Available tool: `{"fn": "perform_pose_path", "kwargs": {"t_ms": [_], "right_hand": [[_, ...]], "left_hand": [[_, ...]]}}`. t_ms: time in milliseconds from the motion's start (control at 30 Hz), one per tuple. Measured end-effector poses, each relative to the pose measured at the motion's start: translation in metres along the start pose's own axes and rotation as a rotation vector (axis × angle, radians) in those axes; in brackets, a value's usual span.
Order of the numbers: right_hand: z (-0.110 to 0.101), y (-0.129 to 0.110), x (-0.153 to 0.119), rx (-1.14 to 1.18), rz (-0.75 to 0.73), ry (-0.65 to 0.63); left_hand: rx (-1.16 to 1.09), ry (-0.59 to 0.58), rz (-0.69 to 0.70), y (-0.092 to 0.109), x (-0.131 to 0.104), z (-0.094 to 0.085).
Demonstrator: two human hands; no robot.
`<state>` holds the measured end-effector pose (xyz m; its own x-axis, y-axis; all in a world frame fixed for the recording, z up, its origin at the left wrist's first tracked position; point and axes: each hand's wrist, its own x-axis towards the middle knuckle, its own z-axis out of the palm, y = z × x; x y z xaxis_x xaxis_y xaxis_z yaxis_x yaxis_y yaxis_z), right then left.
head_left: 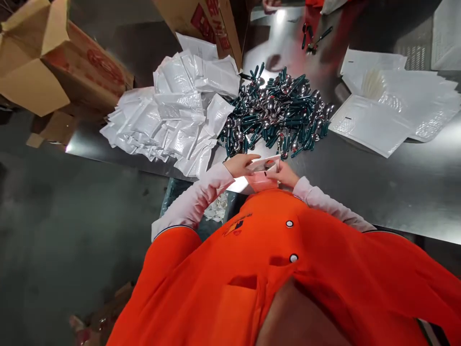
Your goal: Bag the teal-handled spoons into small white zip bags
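Close to my body at the table's near edge, my left hand (240, 165) and my right hand (286, 174) hold a white padded envelope (262, 179) between them, one at each side. Its mouth gapes and something dark shows in it, too small to make out. Both hands' fingers are closed on its edges. Just beyond them spreads a heap of metal spoons (272, 103) with dark green handles. A large pile of white padded envelopes (180, 103) lies to the left of the spoons. Flat envelopes (374, 120) are fanned out in a stack on the right.
An opened cardboard box (97, 65) stands at the far left, another box (219, 29) behind the envelopes. A few loose spoons (313, 41) lie near the table's far side, below another person's hand (271, 5). A lined bin (216, 209) with white scraps sits under the near edge.
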<state>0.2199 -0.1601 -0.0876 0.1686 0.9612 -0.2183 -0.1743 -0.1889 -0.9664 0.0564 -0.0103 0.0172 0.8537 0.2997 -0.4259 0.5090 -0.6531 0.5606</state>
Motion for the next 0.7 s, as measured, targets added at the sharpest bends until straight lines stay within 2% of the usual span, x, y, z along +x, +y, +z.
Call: {"fn": "perform_pose_path", "kwargs": {"t_ms": [67, 200, 233, 300, 367, 467, 567, 700], "right_hand": [[-0.010, 0.007, 0.003, 0.068, 0.019, 0.015], [-0.006, 0.007, 0.012, 0.227, 0.012, 0.195], [-0.001, 0.006, 0.014, 0.264, 0.001, 0.248], [0.008, 0.002, 0.018, 0.316, -0.024, 0.307], [0.012, -0.001, 0.019, 0.316, -0.035, 0.286], [0.011, 0.000, 0.017, 0.192, -0.025, 0.211], [0.007, 0.002, 0.015, 0.085, -0.040, 0.164], [0.011, -0.002, 0.014, 0.158, -0.068, 0.153]], "left_hand": [[-0.071, 0.062, -0.033, -0.004, -0.002, 0.000], [-0.019, 0.504, -0.016, 0.011, -0.005, 0.001], [-0.008, 0.567, 0.023, 0.019, -0.004, 0.004], [-0.018, 0.543, 0.111, 0.032, 0.004, 0.015], [-0.022, 0.483, 0.146, 0.039, 0.015, 0.027], [-0.009, 0.553, 0.089, 0.036, 0.030, 0.038], [-0.064, 0.608, 0.084, 0.027, 0.034, 0.039], [-0.216, 0.654, 0.090, 0.027, 0.030, 0.035]]}}
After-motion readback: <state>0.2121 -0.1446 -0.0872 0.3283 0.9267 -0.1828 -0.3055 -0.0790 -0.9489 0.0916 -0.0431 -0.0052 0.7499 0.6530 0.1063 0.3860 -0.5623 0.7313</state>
